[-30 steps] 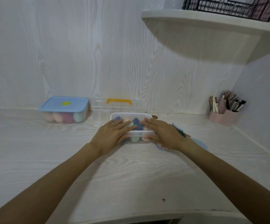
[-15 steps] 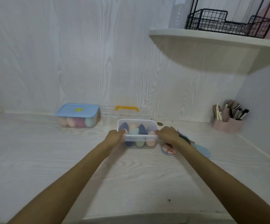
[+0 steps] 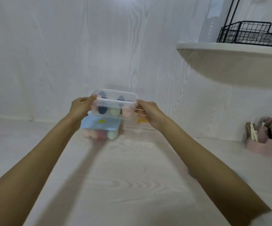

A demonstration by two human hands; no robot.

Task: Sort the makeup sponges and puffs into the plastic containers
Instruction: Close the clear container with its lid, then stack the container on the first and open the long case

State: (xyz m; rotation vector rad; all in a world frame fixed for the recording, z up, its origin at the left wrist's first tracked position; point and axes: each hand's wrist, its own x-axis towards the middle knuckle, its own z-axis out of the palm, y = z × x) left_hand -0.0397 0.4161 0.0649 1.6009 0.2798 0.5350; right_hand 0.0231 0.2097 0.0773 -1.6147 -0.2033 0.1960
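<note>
Both hands grasp one clear lidded container (image 3: pixel 114 103), the left hand (image 3: pixel 81 106) on its left end, the right hand (image 3: pixel 150 111) on its right, long axis running between them, lifted off the desk (image 3: pixel 132 176). Dark blue, green and pink sponges show inside. Just beneath and beyond sits the blue-lidded container (image 3: pixel 101 128), probably the stacking spot.

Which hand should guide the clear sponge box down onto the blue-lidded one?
Probably left. The left hand grips the clear box at the end directly above the blue-lidded box; the right hand holds the end overhanging it.
</note>
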